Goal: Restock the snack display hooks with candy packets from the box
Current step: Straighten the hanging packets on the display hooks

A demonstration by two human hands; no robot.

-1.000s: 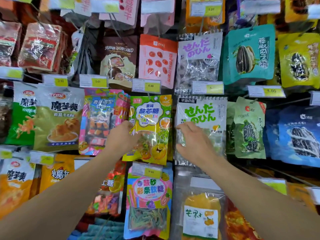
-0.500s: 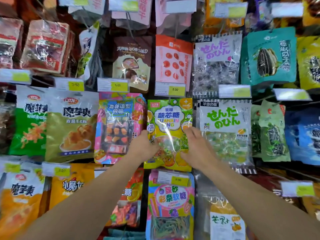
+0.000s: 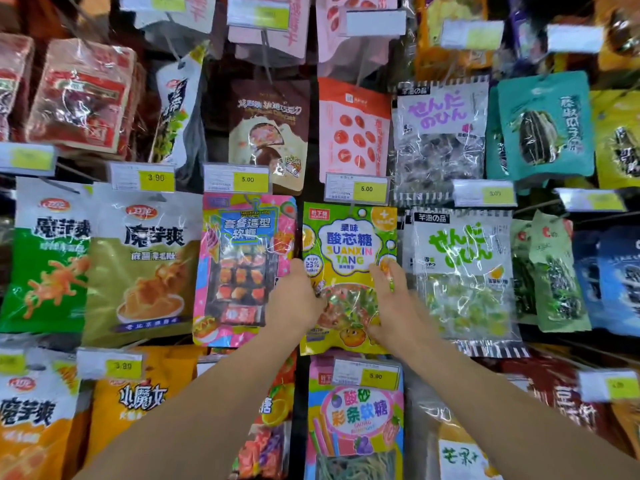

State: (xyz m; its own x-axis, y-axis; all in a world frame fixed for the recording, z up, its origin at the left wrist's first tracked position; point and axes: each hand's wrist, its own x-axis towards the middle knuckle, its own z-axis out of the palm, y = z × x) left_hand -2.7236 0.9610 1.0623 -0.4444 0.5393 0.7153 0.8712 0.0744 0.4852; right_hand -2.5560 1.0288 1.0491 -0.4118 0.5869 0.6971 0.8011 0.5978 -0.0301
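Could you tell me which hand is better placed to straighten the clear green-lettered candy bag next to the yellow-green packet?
Right. The right hand sits on the yellow-green packet's edge beside that bag; the left hand holds the far edge.

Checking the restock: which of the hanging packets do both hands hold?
The yellow-green "SUANXIN TANG" candy packet, between the pink packet and the clear green-lettered one; left hand and right hand grip its sides.

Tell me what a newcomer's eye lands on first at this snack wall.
Dead centre, the left hand and right hand clasp the sides of a bright yellow-green candy packet hanging in the middle row. Just left of it hangs a loud pink packet. Yellow price tags mark the hooks above each row.
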